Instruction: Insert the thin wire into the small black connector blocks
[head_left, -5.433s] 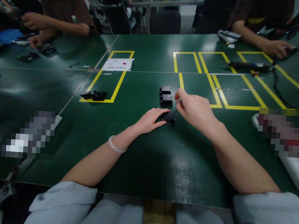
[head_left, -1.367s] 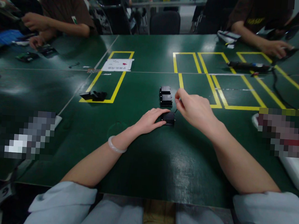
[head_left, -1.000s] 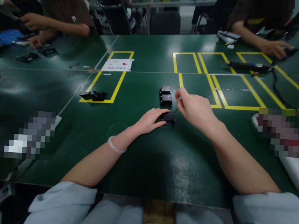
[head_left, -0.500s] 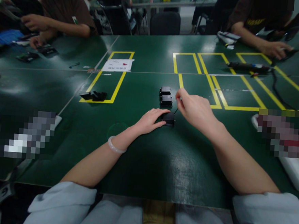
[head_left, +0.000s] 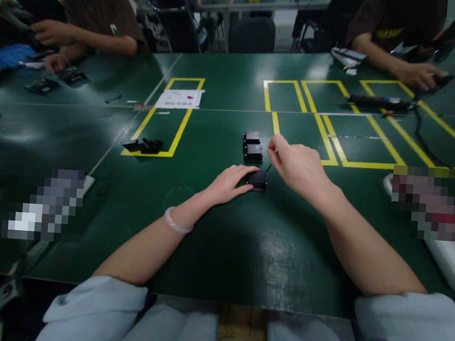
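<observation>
On the green table lies a small black box-like part with short metal pins at its sides. My left hand holds it by its left side, thumb at the near edge and fingers at the far edge. Above its right side, my right hand pinches a thin dark rod-like tool, whose lower end slants down to the part's right corner; the tool's kind does not show clearly. Just beyond, two similar black parts stand one behind the other.
Yellow tape outlines mark the table. A black bracket-like piece rests at left, near a white paper label. Blurred-out objects lie at both sides. Across the table, two people work; a black cylindrical tool with a cable lies at right.
</observation>
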A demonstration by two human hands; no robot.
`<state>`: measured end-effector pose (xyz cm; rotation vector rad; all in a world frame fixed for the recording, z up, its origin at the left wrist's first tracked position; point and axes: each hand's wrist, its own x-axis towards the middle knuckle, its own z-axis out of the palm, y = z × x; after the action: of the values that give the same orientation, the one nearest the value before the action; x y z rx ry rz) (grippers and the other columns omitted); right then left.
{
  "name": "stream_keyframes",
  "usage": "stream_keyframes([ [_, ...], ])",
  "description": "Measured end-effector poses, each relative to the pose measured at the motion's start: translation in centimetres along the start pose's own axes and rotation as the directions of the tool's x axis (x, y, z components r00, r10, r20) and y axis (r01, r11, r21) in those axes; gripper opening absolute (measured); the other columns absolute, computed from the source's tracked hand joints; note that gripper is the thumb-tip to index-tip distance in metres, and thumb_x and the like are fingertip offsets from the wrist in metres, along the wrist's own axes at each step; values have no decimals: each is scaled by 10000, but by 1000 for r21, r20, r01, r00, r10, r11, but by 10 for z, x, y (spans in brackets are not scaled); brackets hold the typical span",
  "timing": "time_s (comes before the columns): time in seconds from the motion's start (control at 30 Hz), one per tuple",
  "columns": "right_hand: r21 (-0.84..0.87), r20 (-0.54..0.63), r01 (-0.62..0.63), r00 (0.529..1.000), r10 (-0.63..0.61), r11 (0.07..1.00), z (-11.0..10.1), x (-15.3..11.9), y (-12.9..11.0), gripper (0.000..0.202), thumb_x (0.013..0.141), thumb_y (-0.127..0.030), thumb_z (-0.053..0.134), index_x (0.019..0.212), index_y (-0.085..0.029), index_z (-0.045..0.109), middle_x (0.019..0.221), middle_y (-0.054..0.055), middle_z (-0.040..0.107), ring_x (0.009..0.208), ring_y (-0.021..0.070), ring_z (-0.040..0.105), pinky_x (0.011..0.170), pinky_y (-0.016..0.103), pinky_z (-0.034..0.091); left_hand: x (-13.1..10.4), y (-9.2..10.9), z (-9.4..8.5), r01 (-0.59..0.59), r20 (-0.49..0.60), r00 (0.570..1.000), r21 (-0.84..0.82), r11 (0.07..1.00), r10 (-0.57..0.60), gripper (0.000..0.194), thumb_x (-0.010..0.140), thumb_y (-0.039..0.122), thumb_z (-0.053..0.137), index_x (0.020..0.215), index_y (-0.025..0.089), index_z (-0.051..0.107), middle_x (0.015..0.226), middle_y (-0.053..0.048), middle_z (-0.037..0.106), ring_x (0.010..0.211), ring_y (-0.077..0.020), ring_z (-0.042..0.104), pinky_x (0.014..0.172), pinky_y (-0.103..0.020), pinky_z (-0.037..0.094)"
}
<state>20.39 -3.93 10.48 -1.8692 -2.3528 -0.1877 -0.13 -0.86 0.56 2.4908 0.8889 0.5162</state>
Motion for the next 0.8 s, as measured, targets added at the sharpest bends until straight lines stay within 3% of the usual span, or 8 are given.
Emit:
stream_keyframes([
  [0.17,49,-13,28,1000,-27,998,0,-1,0,320,996,-315,276,1180,-200,511,915,73,718,710,189,631,552,289,198,0,0,0,-1,-5,1000,2,1000,1,472,986,401,517,1418,221,458,1352,-102,592,1196,-271,554,1013,-420,435],
  [0.37,19,0,3,1000,-3,1000,0,0,0,370,1011,-419,270,1141,-200,539,852,78,716,717,204,632,566,289,220,0,1,-1,3,-3,1000,4,1000,-3,476,983,405,523,1413,211,465,1351,-102,593,1188,-271,557,1010,-417,438],
  [0.63,49,-16,15,1000,-14,999,0,-1,0,325,993,-317,277,1182,-209,518,911,67,720,704,191,624,560,293,222,0,0,-1,-1,-2,1000,9,1000,1,480,985,396,524,1420,203,459,1340,-100,598,1175,-266,559,995,-408,442],
  [0.8,21,2,2,1000,-2,1000,0,-1,0,365,1008,-411,282,1159,-198,537,877,80,720,728,209,636,573,290,228,0,0,0,-4,-4,1000,10,1000,4,475,983,403,526,1415,216,461,1349,-98,594,1178,-268,558,1005,-414,438],
])
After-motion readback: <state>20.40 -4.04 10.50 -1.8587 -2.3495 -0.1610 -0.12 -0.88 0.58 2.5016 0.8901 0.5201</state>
